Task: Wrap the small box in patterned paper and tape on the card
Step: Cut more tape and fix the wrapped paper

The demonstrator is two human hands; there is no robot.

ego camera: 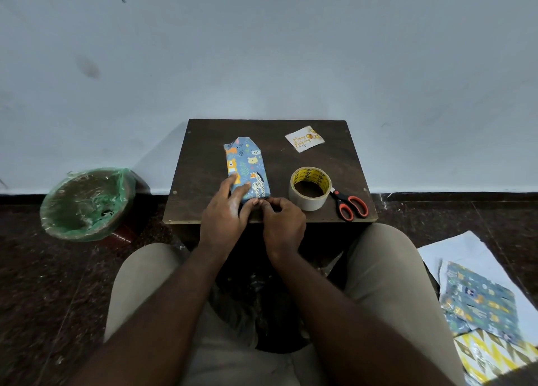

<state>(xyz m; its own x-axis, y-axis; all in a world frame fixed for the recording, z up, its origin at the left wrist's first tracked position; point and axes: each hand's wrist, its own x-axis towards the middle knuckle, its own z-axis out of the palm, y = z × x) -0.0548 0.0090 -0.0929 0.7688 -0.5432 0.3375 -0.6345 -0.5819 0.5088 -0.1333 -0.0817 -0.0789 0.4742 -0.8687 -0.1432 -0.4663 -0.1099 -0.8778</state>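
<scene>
The small box point(247, 167), already wrapped in blue animal-patterned paper point(254, 155), lies left of centre on the dark surface point(201, 158); its long axis runs away from the person, leaning slightly left at the far end; the far end shows a pointed flap not yet folded down, while the near end sits right at the fingertips of both hands, close to the surface's front edge; both hands touch it, so neither needs to reach. The left hand point(227, 213) lies over the near part of the box, palm down, its fingers point(243, 189) straight and a little spread, pressing on the top face; the right hand point(283, 219) sits just beside it at the near end face, its fingers point(272, 203) curled with thumb and fingertips meeting, apparently pinching the paper fold there, though what exactly they hold is hidden. The tape roll point(310, 189) stands just right of the right hand, scissors point(350, 206) beyond it; the card point(304, 139) lies well apart at the far right, untaped.
</scene>
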